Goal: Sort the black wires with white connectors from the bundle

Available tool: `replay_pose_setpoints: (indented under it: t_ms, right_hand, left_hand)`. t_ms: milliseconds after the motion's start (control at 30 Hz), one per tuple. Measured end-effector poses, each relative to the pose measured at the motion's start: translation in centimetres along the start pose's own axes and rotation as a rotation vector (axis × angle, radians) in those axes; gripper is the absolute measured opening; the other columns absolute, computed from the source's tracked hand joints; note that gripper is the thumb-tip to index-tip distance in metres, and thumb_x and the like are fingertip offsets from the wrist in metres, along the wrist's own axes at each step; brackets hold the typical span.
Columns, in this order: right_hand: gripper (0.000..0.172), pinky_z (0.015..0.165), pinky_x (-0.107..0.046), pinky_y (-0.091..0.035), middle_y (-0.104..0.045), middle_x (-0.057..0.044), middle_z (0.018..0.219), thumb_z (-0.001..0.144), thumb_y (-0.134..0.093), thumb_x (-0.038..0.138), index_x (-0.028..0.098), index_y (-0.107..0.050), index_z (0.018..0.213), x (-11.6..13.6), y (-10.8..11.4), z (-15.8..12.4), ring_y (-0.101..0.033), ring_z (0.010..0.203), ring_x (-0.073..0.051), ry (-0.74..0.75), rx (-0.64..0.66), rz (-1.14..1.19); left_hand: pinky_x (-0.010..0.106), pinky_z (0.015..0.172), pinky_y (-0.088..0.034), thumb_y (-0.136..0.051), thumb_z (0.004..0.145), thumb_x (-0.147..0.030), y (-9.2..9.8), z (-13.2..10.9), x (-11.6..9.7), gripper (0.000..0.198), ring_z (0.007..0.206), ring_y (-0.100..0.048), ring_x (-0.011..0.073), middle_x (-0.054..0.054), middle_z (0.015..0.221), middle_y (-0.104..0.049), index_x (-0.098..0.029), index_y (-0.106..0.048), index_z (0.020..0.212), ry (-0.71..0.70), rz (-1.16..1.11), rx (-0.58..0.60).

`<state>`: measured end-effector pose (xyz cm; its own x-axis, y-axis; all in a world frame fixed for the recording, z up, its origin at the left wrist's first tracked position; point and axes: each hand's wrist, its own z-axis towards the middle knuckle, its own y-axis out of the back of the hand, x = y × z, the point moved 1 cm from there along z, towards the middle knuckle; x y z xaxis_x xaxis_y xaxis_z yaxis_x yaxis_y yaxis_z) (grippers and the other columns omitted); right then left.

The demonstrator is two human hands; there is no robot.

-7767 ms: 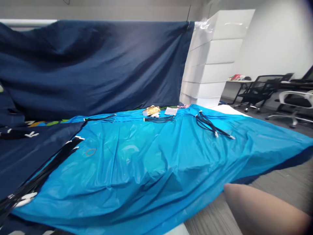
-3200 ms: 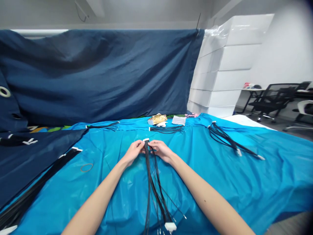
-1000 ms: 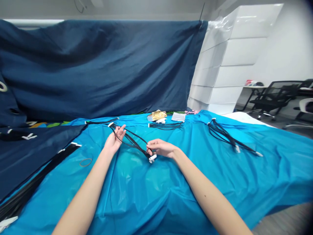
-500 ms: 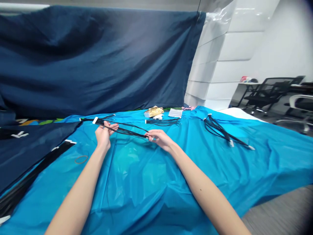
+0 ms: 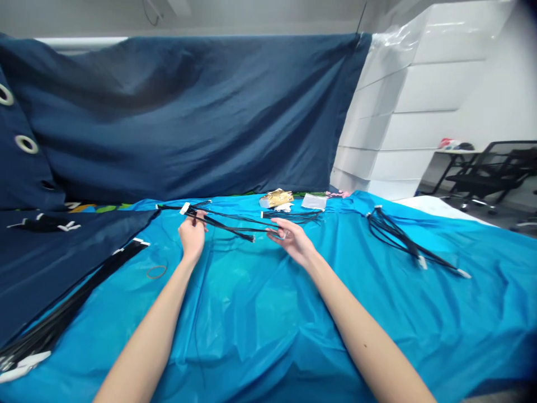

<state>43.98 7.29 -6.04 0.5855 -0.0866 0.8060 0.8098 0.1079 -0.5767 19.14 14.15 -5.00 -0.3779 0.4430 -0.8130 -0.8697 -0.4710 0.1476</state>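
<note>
Held above the blue sheet is a black wire harness (image 5: 222, 225) with a white connector (image 5: 185, 209) at its left end. My left hand (image 5: 193, 235) grips the bundle just right of that connector. My right hand (image 5: 291, 239) pinches a few wires of the same harness, pulled out toward the right. The other wires hang together, their loose ends (image 5: 250, 238) dangling between my hands. What exactly sits in my right fingertips is too small to make out.
Blue sheeting (image 5: 251, 313) covers the surface. More black harnesses (image 5: 396, 238) lie at right, another bundle (image 5: 293, 215) behind my hands, and a long bundle (image 5: 79, 296) at left. A rubber band (image 5: 156, 272), a gold wrapper (image 5: 279, 197) and a clear bag (image 5: 314, 201) lie about.
My right hand has drawn a few wires rightward, away from the rest, whose ends now hang free. My left hand still grips near the connector. The camera view has turned slightly left.
</note>
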Motion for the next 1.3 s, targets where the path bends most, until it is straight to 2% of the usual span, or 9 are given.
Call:
replay_pose_setpoints:
  t_ms: [167,267,400,600,800,900,1033,1100,1300]
  right_hand:
    - [0.035,0.084,-0.03,-0.047,-0.059,0.004,0.061,0.055,-0.076,0.026,0.019,-0.065,0.088,-0.1,0.2,0.1,-0.063,0.083,-0.015,0.01,-0.042,0.022]
    - [0.04,0.082,-0.028,-0.047,-0.065,0.002,0.075,0.057,-0.076,0.025,0.021,-0.064,0.094,-0.1,0.2,0.0,-0.062,0.081,-0.013,0.05,-0.026,0.015]
    - [0.042,0.082,-0.028,-0.048,-0.067,0.001,0.084,0.06,-0.074,0.027,0.024,-0.061,0.1,0.1,0.0,0.0,-0.062,0.084,-0.012,0.117,-0.004,0.028]
    - [0.048,0.079,-0.025,-0.05,-0.067,0.001,0.09,0.058,-0.077,0.025,0.025,-0.059,0.103,0.6,-0.4,-0.1,-0.062,0.084,-0.011,0.207,-0.027,0.043]
    - [0.043,0.072,-0.024,-0.052,-0.068,-0.002,0.088,0.062,-0.074,0.037,0.021,-0.061,0.099,1.3,-0.5,-0.3,-0.063,0.074,-0.011,0.266,-0.075,-0.079]
    - [0.043,0.058,-0.023,-0.05,-0.067,-0.002,0.069,0.062,-0.071,0.046,0.016,-0.063,0.092,1.7,0.0,-0.3,-0.062,0.061,-0.012,0.264,-0.092,-0.233]
    - [0.032,0.038,-0.015,-0.033,-0.049,0.006,0.045,0.059,-0.074,0.042,0.014,-0.063,0.072,2.4,0.5,-0.3,-0.043,0.039,-0.004,0.29,-0.114,-0.316]
    - [0.03,0.039,-0.014,-0.031,-0.048,0.007,0.049,0.059,-0.075,0.04,0.016,-0.062,0.07,2.5,0.3,-0.5,-0.04,0.042,-0.002,0.296,-0.118,-0.299]
    - [0.026,0.061,-0.02,-0.047,-0.059,0.002,0.072,0.065,-0.071,0.039,0.017,-0.06,0.075,1.8,-2.1,-1.4,-0.056,0.068,-0.009,0.215,0.016,-0.184]
  left_hand:
    - [0.027,0.068,-0.045,-0.043,0.082,-0.045,-0.2,0.4,0.5,0.037,0.07,-0.055,0.0152,0.006,0.084,-0.058,-0.015,-0.064,0.077,-0.114,0.066,-0.093]
    - [0.031,0.078,-0.044,-0.043,0.081,-0.049,-0.7,0.4,0.3,0.039,0.08,-0.057,0.018,0.007,0.082,-0.06,-0.014,-0.06,0.072,-0.06,-0.128,-0.078]
    - [0.032,0.067,-0.049,-0.048,0.077,-0.054,-1.3,-0.2,-1.0,0.04,0.064,-0.062,0.0159,0.006,0.079,-0.061,-0.014,-0.052,0.076,0.093,-0.484,0.04]
    - [0.031,0.061,-0.051,-0.056,0.074,-0.049,-0.8,-1.2,-4.1,0.036,0.06,-0.062,0.0131,0.006,0.087,-0.062,-0.014,-0.049,0.079,0.108,-0.689,0.13]
    - [0.027,0.058,-0.05,-0.058,0.075,-0.045,-0.7,-1.7,-4.7,0.033,0.056,-0.061,0.0121,0.006,0.079,-0.065,-0.013,-0.05,0.078,0.236,-0.691,0.328]
    - [0.026,0.056,-0.05,-0.058,0.075,-0.044,-1.0,-2.2,-4.4,0.032,0.055,-0.061,0.0125,0.008,0.081,-0.067,-0.013,-0.049,0.08,0.296,-0.631,0.498]
    - [0.026,0.053,-0.05,-0.056,0.077,-0.044,-1.7,-3.4,-4.7,0.032,0.054,-0.061,0.0127,0.01,0.086,-0.068,-0.014,-0.049,0.079,0.332,-0.582,0.745]
    - [0.025,0.051,-0.05,-0.056,0.077,-0.044,-2.0,-4.2,-5.2,0.031,0.053,-0.061,0.0127,0.009,0.085,-0.068,-0.014,-0.048,0.078,0.342,-0.612,0.808]
    - [0.021,0.042,-0.049,-0.058,0.078,-0.039,-2.7,-6.4,-7.4,0.027,0.042,-0.056,0.009,0.004,0.071,-0.065,-0.014,-0.049,0.078,0.506,-0.795,0.858]
